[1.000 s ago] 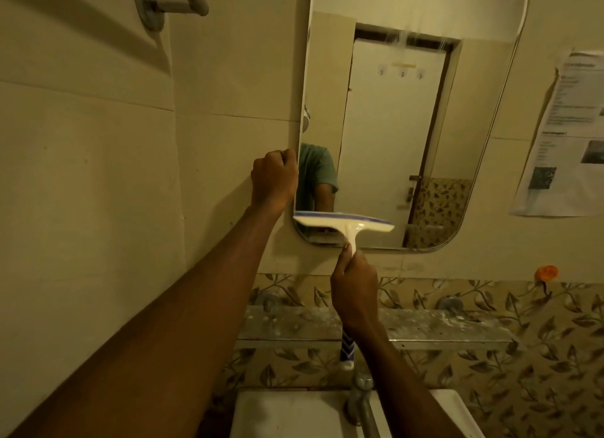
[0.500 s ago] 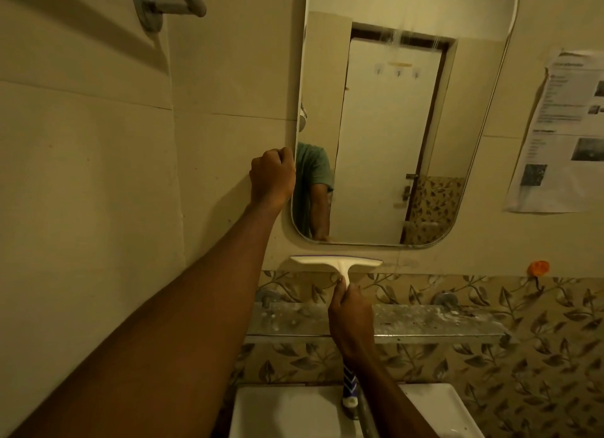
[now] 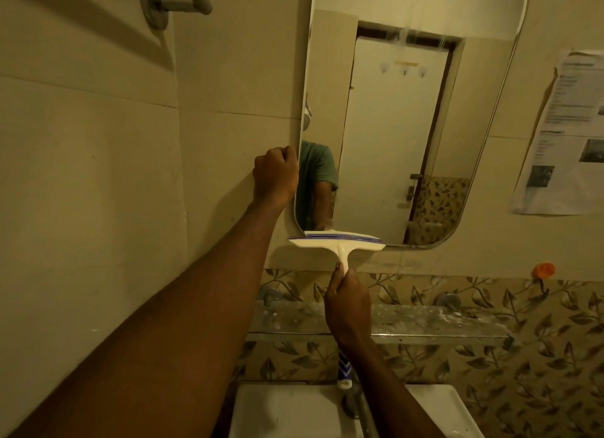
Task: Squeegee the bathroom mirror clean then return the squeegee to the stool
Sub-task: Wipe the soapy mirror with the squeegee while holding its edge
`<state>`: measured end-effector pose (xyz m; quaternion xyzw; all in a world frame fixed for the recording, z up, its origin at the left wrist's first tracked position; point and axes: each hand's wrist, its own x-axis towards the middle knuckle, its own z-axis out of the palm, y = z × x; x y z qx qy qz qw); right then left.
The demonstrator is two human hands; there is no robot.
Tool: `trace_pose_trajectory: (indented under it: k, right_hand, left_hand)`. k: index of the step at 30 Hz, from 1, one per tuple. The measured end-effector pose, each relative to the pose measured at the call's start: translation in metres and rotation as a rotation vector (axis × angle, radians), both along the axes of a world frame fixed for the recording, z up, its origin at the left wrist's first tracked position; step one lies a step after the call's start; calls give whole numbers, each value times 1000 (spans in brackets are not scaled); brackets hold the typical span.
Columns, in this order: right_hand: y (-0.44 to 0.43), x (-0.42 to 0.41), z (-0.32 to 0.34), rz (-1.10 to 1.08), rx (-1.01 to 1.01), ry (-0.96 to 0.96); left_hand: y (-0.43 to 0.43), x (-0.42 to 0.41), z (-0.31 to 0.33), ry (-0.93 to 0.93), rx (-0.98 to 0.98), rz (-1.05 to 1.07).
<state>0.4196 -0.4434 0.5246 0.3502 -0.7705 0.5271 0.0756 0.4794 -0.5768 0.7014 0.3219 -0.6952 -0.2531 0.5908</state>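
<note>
1. right hand [image 3: 348, 307]: fingers wrapped round the white squeegee [image 3: 336, 241] handle, thumb up along it.
2. squeegee blade level, across the bottom-left rim of the mirror [image 3: 408, 110]; blue handle end pokes out under my wrist, above the sink [image 3: 294, 411].
3. left hand [image 3: 276, 176]: fingers curled at the mirror's left edge; can't tell if they grip the rim.

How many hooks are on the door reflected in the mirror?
3, in a row high on the reflected door: left hook, middle hook, right hook. The mirror shows only part of the door, so others may be hidden.
</note>
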Motion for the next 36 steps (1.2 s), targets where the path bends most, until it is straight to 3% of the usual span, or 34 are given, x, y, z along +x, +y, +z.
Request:
trace_pose_trajectory:
  k: [12,16,21,27,30,36]
  right_hand:
    - [27,-5,18,30,100,73]
    - [35,-11,44,94,75,288]
    - [38,-33,83,241,239,562]
    - [37,-66,120,324,363,637]
    - [39,-81,153,332,337,664]
    - [53,-106,241,391,238,903]
  left_hand:
    - [6,15,20,-123,106,-96]
    - [6,21,29,-158,139,-146]
    - [10,24,25,-155,175,-229]
    - [11,21,27,-128,207,-234]
    - [11,17,43,-91,171,-189]
    - [26,7,98,-5,74,-92]
